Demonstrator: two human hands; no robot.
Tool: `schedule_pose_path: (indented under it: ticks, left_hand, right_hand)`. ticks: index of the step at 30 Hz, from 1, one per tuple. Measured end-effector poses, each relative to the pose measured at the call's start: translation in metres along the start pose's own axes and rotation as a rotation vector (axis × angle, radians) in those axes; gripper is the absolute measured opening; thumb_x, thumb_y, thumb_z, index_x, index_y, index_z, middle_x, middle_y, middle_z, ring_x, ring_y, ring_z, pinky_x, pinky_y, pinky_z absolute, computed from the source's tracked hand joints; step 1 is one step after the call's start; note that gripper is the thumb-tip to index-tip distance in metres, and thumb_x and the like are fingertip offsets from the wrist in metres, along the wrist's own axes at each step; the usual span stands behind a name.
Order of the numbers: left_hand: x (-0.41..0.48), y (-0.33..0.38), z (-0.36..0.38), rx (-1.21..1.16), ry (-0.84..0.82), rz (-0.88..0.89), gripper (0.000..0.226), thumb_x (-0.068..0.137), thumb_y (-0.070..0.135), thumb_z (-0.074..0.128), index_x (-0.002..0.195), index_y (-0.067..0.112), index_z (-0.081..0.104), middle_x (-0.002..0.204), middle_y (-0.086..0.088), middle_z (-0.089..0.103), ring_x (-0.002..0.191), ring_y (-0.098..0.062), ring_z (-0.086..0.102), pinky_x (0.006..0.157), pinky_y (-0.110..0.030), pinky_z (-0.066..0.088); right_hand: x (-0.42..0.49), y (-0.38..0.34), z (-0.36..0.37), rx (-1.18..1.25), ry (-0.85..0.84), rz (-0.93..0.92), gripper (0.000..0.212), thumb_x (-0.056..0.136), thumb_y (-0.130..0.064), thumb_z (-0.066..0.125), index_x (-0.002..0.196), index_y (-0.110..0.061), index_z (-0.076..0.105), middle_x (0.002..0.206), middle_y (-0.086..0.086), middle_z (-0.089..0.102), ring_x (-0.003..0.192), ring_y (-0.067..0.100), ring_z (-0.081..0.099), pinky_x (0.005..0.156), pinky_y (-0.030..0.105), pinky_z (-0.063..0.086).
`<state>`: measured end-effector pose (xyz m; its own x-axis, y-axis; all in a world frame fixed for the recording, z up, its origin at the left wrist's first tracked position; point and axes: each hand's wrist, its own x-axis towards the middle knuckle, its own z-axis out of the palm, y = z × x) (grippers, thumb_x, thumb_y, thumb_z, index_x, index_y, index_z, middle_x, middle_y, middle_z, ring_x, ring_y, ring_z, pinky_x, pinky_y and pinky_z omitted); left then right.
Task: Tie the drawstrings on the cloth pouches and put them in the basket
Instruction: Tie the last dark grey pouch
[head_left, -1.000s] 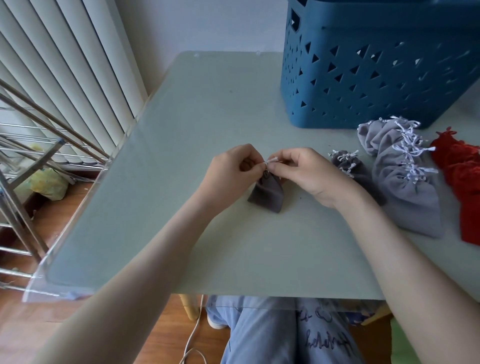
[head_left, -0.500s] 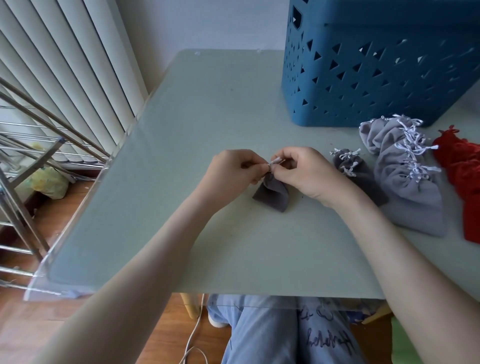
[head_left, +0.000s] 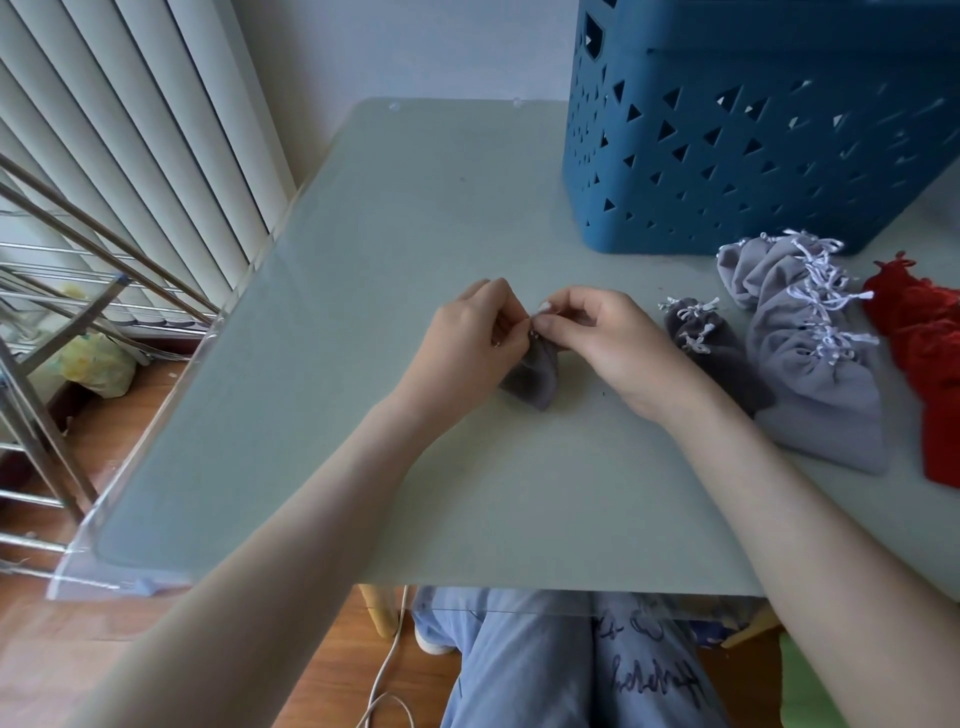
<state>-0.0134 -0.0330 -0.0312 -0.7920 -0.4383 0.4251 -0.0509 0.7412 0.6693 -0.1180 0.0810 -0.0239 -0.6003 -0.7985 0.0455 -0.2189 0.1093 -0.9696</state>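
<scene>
Pale table — left hand and right hand meet, pinching the pouch drawstring.

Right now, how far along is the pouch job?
Done: nothing confirmable; the inside of the basket is hidden. In hand: left hand and right hand pinch the drawstring of a small dark grey pouch on the table. Remaining: dark grey pouches, light grey pouches and red pouches lie outside the basket.

Pouch sits mid-table. Basket at back right. Pouch pile just before it, right of the pouch.
</scene>
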Motion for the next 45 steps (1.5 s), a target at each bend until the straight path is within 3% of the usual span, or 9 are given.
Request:
schedule_pose_path:
  ticks: [4, 11, 17, 20, 25, 30, 36, 42, 45]
  left_hand:
    - [-0.0015, -0.0073, 0.005, 0.065, 0.089, 0.169, 0.012, 0.085, 0.009, 0.054, 0.075, 0.002, 0.052, 0.075, -0.004, 0.048, 0.066, -0.022, 0.046, 0.06, -0.025, 0.036]
    - [-0.0016, -0.0056, 0.0063, 0.08, 0.168, 0.316, 0.017, 0.088, 0.012, 0.048, 0.074, 0.003, 0.05, 0.073, -0.006, 0.047, 0.07, -0.018, 0.04, 0.062, -0.033, 0.039]
    - [-0.0028, -0.0061, 0.0033, 0.062, 0.168, 0.313, 0.013, 0.087, 0.005, 0.054, 0.075, 0.003, 0.052, 0.074, -0.004, 0.049, 0.07, -0.017, 0.042, 0.062, -0.032, 0.04]
    - [-0.0035, -0.0071, 0.0039, 0.063, 0.168, 0.312, 0.016, 0.088, 0.01, 0.05, 0.074, 0.003, 0.051, 0.074, -0.001, 0.045, 0.069, -0.017, 0.041, 0.061, -0.03, 0.038]
    - [-0.0027, -0.0096, 0.0059, 0.105, 0.18, 0.34, 0.021, 0.089, 0.013, 0.046, 0.073, 0.0, 0.051, 0.072, -0.013, 0.05, 0.069, -0.019, 0.039, 0.061, -0.033, 0.038]
    - [-0.0023, -0.0053, 0.0073, 0.113, 0.238, 0.34, 0.02, 0.09, 0.012, 0.047, 0.074, 0.001, 0.051, 0.073, -0.011, 0.048, 0.071, -0.019, 0.039, 0.062, -0.034, 0.039]
    - [-0.0027, -0.0054, 0.0052, 0.145, 0.248, 0.362, 0.017, 0.09, 0.006, 0.053, 0.074, 0.0, 0.052, 0.072, -0.012, 0.049, 0.071, -0.019, 0.037, 0.064, -0.023, 0.032]
    - [-0.0015, -0.0092, 0.0066, 0.263, 0.201, 0.472, 0.019, 0.089, 0.003, 0.052, 0.071, -0.002, 0.055, 0.068, -0.014, 0.049, 0.067, -0.019, 0.034, 0.062, -0.024, 0.03]
    - [-0.0017, -0.0107, 0.0071, 0.253, 0.186, 0.439, 0.02, 0.089, 0.006, 0.05, 0.072, -0.001, 0.057, 0.069, -0.013, 0.051, 0.068, -0.018, 0.036, 0.06, -0.025, 0.033]
  right_hand:
    - [0.0, -0.0012, 0.0012, 0.169, -0.019, -0.009, 0.019, 0.096, -0.001, 0.048, 0.082, -0.007, 0.059, 0.073, 0.008, 0.065, 0.067, 0.016, 0.064, 0.073, 0.025, 0.052]
    - [0.0022, -0.0024, -0.0043, 0.223, -0.042, 0.018, 0.013, 0.092, -0.001, 0.053, 0.088, -0.009, 0.062, 0.076, 0.011, 0.065, 0.084, 0.033, 0.057, 0.08, 0.041, 0.043]
    - [-0.0003, -0.0059, -0.0047, 0.097, 0.014, -0.12, 0.021, 0.089, 0.004, 0.056, 0.079, -0.013, 0.062, 0.063, -0.009, 0.065, 0.059, 0.006, 0.053, 0.059, 0.017, 0.042]
    - [-0.0012, -0.0058, -0.0054, 0.029, 0.039, -0.184, 0.023, 0.087, 0.005, 0.058, 0.078, -0.016, 0.062, 0.067, -0.009, 0.065, 0.058, 0.003, 0.053, 0.058, 0.017, 0.041]
    - [-0.0014, -0.0068, -0.0058, -0.036, 0.039, -0.216, 0.029, 0.088, 0.006, 0.058, 0.075, -0.02, 0.059, 0.061, -0.017, 0.065, 0.056, -0.002, 0.053, 0.057, 0.014, 0.041]
    - [-0.0017, -0.0075, -0.0035, 0.089, 0.048, -0.184, 0.027, 0.091, 0.004, 0.055, 0.077, -0.018, 0.062, 0.065, -0.011, 0.067, 0.059, 0.005, 0.052, 0.058, 0.018, 0.042]
    - [-0.0011, -0.0056, -0.0024, 0.118, 0.013, -0.166, 0.018, 0.093, -0.001, 0.054, 0.083, -0.014, 0.061, 0.067, -0.01, 0.066, 0.065, 0.012, 0.052, 0.058, 0.02, 0.042]
    - [-0.0039, -0.0056, -0.0049, -0.018, 0.008, -0.176, 0.026, 0.092, 0.004, 0.053, 0.079, -0.017, 0.061, 0.056, -0.012, 0.059, 0.052, 0.002, 0.047, 0.056, 0.015, 0.04]
    - [-0.005, -0.0045, -0.0055, -0.084, 0.011, -0.179, 0.025, 0.092, 0.001, 0.054, 0.079, -0.019, 0.061, 0.061, -0.01, 0.059, 0.053, 0.001, 0.047, 0.056, 0.016, 0.04]
